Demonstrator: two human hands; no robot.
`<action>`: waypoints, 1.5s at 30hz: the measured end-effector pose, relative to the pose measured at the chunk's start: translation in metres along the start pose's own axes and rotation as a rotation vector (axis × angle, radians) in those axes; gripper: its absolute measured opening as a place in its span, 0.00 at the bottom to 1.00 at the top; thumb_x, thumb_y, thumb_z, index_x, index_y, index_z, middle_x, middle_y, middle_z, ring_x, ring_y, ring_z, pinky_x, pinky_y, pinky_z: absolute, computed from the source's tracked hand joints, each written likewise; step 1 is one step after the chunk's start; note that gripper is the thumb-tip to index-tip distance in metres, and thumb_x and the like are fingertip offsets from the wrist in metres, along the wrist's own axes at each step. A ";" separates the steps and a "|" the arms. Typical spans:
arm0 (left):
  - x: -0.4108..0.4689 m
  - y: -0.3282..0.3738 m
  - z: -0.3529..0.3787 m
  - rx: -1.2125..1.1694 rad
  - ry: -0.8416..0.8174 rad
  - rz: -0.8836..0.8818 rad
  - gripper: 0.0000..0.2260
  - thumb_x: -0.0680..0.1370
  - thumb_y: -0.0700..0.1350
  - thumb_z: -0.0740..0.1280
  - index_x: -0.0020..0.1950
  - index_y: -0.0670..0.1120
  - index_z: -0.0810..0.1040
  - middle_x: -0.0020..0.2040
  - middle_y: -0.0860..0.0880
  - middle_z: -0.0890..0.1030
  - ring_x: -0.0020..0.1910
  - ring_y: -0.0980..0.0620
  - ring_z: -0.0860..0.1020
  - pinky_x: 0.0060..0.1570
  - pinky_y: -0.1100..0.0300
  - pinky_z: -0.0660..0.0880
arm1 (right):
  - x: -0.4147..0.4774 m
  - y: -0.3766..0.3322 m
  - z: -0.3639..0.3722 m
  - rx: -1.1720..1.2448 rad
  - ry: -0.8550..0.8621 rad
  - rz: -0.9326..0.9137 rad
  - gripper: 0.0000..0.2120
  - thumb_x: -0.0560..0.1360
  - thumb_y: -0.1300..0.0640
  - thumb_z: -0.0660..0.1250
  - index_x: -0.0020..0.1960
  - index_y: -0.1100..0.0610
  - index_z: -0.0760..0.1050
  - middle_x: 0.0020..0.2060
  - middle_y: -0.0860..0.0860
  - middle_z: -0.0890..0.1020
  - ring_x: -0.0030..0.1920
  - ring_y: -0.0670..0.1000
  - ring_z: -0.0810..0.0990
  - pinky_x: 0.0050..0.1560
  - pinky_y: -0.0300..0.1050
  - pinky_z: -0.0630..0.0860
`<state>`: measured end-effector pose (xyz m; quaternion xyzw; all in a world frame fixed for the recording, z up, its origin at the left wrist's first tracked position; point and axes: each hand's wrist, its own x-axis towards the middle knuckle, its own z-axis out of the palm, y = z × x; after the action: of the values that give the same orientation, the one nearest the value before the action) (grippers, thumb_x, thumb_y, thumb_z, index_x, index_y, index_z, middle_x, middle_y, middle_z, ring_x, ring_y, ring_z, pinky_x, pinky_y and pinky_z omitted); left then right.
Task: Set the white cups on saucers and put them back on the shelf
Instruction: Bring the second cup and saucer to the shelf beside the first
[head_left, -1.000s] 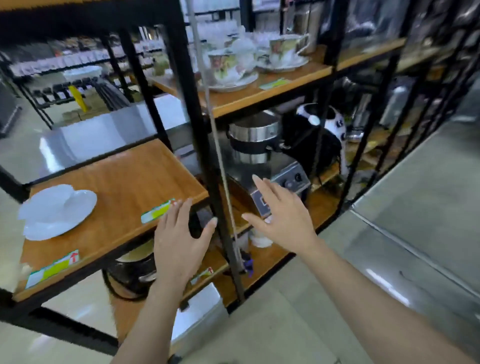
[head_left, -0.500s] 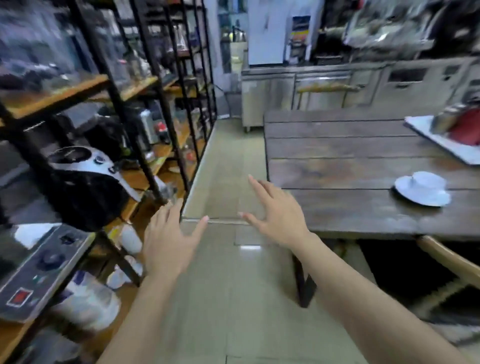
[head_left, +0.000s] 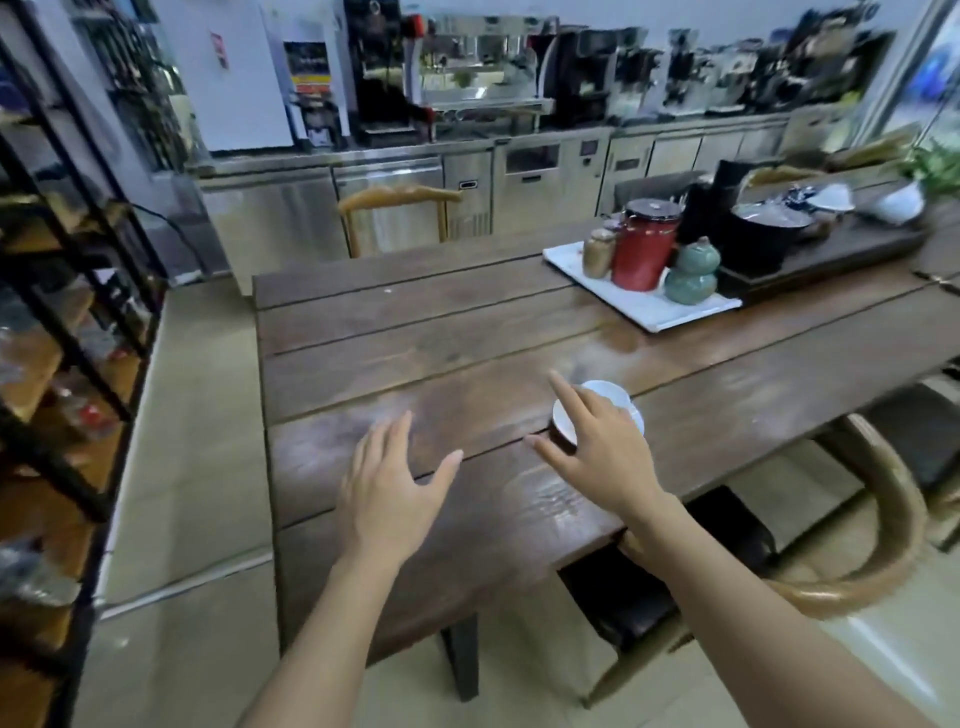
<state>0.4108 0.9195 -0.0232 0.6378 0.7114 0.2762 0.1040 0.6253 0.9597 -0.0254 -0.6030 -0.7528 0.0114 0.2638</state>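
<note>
A white cup (head_left: 605, 391) sits on a white saucer (head_left: 563, 423) on the dark wooden table (head_left: 415, 364), near its front edge. My right hand (head_left: 597, 452) hovers over the near side of the pair with fingers spread, hiding much of the cup and saucer; whether it touches them is unclear. My left hand (head_left: 389, 488) is open above the bare table, to the left of the saucer, holding nothing. The shelf unit (head_left: 57, 322) with wooden boards and black posts runs along the left edge of the view.
A white tray (head_left: 639, 301) with a red canister (head_left: 644, 244), a green gourd jar (head_left: 693, 273) and a small brown jar stands at the table's far right. A dark tea tray with pots lies behind it. Wooden chairs (head_left: 883, 519) stand right and at the far side. Steel counters line the back wall.
The view has swung from the shelf, where one cup and saucer stand, to the table. Both open hands now reach over the table, the right one above the second cup and saucer.
</note>
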 end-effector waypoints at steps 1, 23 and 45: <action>0.012 0.010 0.011 0.004 -0.031 0.019 0.33 0.74 0.65 0.58 0.75 0.50 0.59 0.76 0.50 0.62 0.75 0.50 0.58 0.72 0.53 0.56 | 0.008 0.015 -0.002 -0.002 0.016 0.038 0.39 0.69 0.33 0.54 0.74 0.53 0.62 0.60 0.55 0.78 0.58 0.59 0.77 0.54 0.53 0.73; 0.143 0.116 0.226 -0.284 -0.392 -0.472 0.37 0.71 0.63 0.66 0.75 0.49 0.59 0.71 0.48 0.68 0.65 0.48 0.70 0.64 0.48 0.69 | 0.108 0.240 0.071 0.468 -0.494 0.527 0.26 0.71 0.36 0.63 0.55 0.56 0.76 0.46 0.51 0.80 0.48 0.55 0.78 0.47 0.51 0.73; 0.067 0.073 0.079 -0.934 -0.040 -0.873 0.11 0.73 0.50 0.70 0.48 0.43 0.79 0.48 0.49 0.81 0.46 0.50 0.79 0.43 0.49 0.80 | 0.102 0.073 0.044 0.976 -0.721 0.550 0.17 0.73 0.46 0.67 0.52 0.57 0.68 0.49 0.52 0.75 0.49 0.54 0.79 0.36 0.55 0.82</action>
<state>0.5011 1.0068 -0.0365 0.1818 0.7084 0.4772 0.4872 0.6593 1.0860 -0.0491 -0.5428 -0.5212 0.6187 0.2259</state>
